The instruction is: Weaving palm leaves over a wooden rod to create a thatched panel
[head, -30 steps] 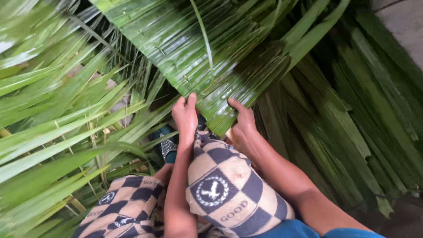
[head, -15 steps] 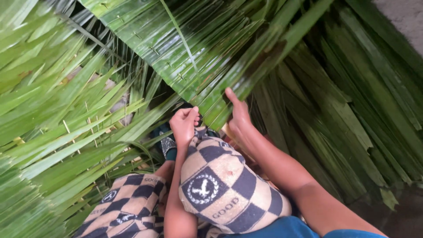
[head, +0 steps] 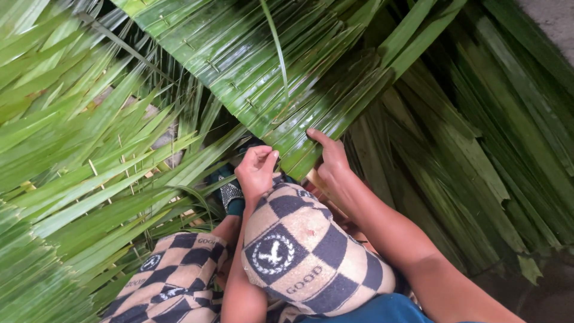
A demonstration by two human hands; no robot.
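The stitched leaf panel [head: 263, 66] slopes from the top of the frame down toward the centre, its overlapped glossy green strips pinned by short sticks, and its lower edge ends just above the person's knees.

At far left, loose palm fronds [head: 72, 149] fan out from the left edge toward the centre, their pointed tips crowding the space beside the knees and leaving only a narrow dark gap below the panel. In that gap a foot in a dark sandal [head: 229, 194] shows between the frond tips.

Lower centre, two knees in checkered brown and dark trousers [head: 299, 251] rise toward the camera, the nearer one filling the room under the hands.

The left hand [head: 257, 170] sits just below the panel's lower edge, fingers curled loosely inward toward the palm; whether it pinches anything cannot be told, and it appears just short of the leaf edge.

The right hand [head: 332, 158] lies a little to the right, its index finger stretched out and pressing on the panel's lower edge while the other fingers fold under; it grips nothing.

To the right, a stack of flat darker leaves [head: 478, 155] runs down to the lower right corner, close against the right forearm.
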